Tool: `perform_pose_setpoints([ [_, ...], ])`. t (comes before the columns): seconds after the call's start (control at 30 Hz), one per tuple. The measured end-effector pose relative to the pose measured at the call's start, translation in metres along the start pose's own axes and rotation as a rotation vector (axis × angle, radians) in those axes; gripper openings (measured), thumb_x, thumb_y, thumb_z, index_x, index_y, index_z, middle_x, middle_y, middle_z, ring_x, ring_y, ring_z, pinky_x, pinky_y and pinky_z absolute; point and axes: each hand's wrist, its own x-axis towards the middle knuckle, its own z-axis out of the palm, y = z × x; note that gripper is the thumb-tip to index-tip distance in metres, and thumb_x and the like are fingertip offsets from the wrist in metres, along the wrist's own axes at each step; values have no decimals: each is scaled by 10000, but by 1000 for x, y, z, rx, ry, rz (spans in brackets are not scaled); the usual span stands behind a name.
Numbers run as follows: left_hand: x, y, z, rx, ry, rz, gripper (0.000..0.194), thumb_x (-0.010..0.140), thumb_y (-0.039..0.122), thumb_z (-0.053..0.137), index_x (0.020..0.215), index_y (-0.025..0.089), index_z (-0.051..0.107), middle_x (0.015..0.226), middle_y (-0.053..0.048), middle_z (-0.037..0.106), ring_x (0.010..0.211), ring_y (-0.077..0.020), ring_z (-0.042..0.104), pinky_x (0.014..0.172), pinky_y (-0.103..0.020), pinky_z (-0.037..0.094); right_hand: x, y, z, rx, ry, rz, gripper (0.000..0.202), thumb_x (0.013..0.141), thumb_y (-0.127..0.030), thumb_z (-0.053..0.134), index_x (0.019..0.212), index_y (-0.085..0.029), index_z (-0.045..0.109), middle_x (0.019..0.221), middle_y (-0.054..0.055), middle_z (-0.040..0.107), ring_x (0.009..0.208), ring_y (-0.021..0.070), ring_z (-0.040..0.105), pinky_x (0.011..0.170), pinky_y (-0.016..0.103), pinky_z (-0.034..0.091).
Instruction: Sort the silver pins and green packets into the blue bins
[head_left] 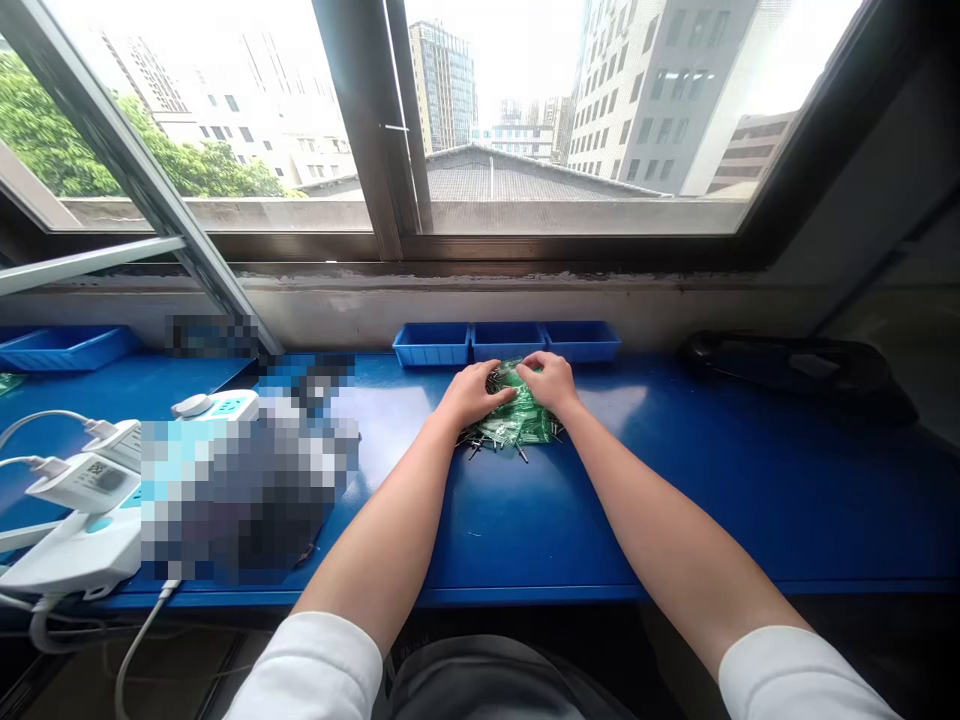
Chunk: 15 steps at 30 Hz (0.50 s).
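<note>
A pile of small green plastic bags (517, 425) lies on the blue table, with thin dark and silvery metal pieces (523, 453) sticking out around its edges. On the pile's left side rests my left hand (474, 393), thumb and fingers apart. My right hand (549, 382) touches the upper right of the pile, its thumb and index finger bent close together over the green plastic. Whatever may be between those fingertips is too small to make out.
Three blue bins (508, 343) stand in a row behind the pile. A black case (795, 370) lies at the back right. White power strips (82, 545) with cables and a blurred object are on the left. Another blue tray (71, 350) sits back left.
</note>
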Motion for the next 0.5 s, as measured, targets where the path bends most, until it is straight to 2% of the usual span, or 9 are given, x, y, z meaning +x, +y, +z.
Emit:
perform_pose_setpoints([
  [0.1, 0, 2, -2, -13, 9, -2, 699, 795, 522, 606, 1373, 161, 453, 1277, -123, 611, 1199, -287, 549, 1026, -402, 424, 1, -1, -2, 225, -1, 13, 168, 701, -359, 634, 712, -198, 678, 699, 9, 665, 681, 168, 578, 676, 298, 453],
  [0.17, 0, 5, -4, -50, 46, 3, 666, 817, 501, 593, 1376, 172, 443, 1238, -112, 635, 1168, -283, 569, 1007, -411, 435, 2, -1, -3, 339, 9, -9, 195, 700, -382, 648, 720, -191, 684, 668, 10, 657, 639, 161, 575, 635, 289, 454],
  [0.33, 4, 11, -4, -250, 246, -19, 589, 825, 386, 630, 1355, 209, 443, 1091, -69, 691, 1013, -215, 644, 913, -357, 490, 4, -1, -3, 497, 134, -121, 222, 701, -401, 683, 763, -189, 700, 734, 32, 691, 664, 163, 599, 658, 303, 485],
  [0.4, 6, 13, -4, -317, 336, 8, 431, 817, 322, 643, 1223, 204, 555, 1009, -48, 707, 952, -188, 656, 878, -331, 505, 4, -2, -2, 575, 104, -155, 226, 693, -400, 701, 782, -192, 698, 804, 43, 712, 706, 170, 624, 669, 310, 505],
  [0.5, 8, 13, -5, -361, 480, 74, 98, 790, 198, 639, 885, 191, 661, 952, -38, 712, 909, -171, 659, 832, -307, 519, 3, -4, -2, 654, 6, -185, 223, 649, -388, 743, 742, -193, 688, 895, 58, 725, 805, 196, 661, 691, 321, 533],
])
